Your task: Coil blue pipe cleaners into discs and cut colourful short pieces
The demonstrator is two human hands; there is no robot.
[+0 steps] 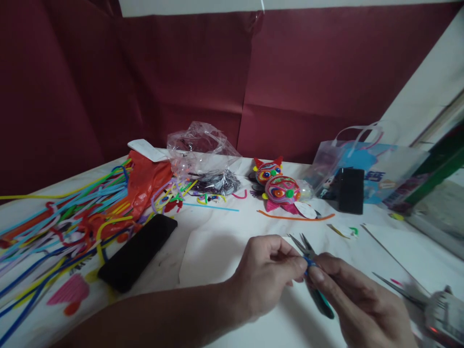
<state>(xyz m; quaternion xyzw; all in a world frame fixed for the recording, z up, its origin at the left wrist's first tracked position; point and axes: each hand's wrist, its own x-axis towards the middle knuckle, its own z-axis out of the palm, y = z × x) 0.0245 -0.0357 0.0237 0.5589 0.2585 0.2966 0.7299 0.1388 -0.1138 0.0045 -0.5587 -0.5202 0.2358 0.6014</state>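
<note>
the left hand [266, 276] pinches a small blue piece [309, 262] while the right hand [357, 292] grips pliers [320, 303] beside it

Two hands show at lower center and lower right, the left hand [266, 278] and the right hand [366, 302], with one pair of pliers [321, 302] and one small blue piece [310, 264]. Phones number two: a left phone [137, 253] and a right phone [351, 191]. Right of center are two colorful figures, a rear figure [268, 173] and a front figure [280, 189]. One orange strip [295, 217] and one light-blue strip [212, 207] lie singly mid-frame; the tangled strips [108, 188] at left defy counting.
</note>
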